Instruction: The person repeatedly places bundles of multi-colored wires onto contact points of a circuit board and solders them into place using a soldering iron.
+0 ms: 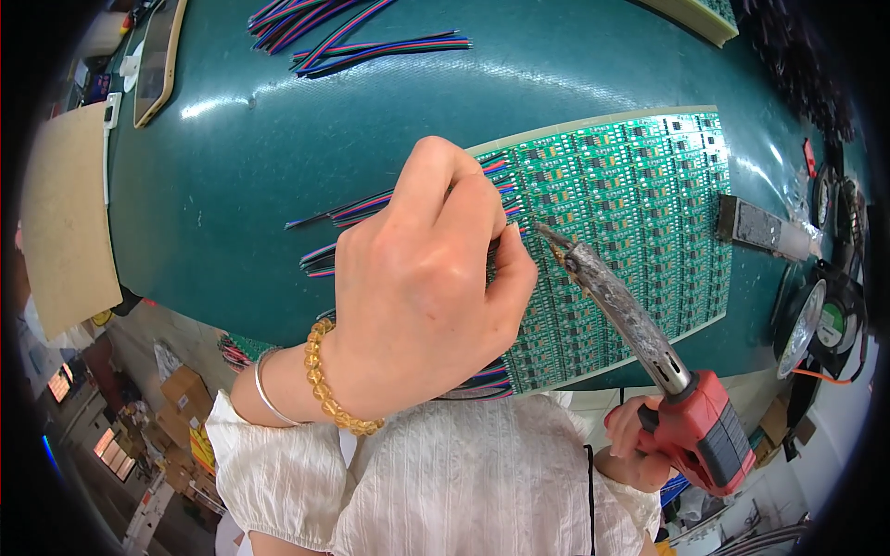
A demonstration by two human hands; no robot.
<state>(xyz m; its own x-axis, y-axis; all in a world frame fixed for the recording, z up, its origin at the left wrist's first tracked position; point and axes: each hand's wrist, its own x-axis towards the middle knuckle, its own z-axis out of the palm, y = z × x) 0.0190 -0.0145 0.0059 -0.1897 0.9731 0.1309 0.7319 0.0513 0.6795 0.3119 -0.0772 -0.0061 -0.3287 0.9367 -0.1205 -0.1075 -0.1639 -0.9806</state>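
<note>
Pinching, apparently: left hand [431,269], thin multicoloured wires [363,208], likely limp; hold near ends. Gripping: right hand [636,445], red-handled metal-barrelled soldering iron [628,317], likely hefty.

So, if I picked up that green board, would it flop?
Probably not: the green board lies flat, like a stiff sheet. Its tiny exposed parts could be fragile. The wires at its left edge might dangle, being thin.
</note>
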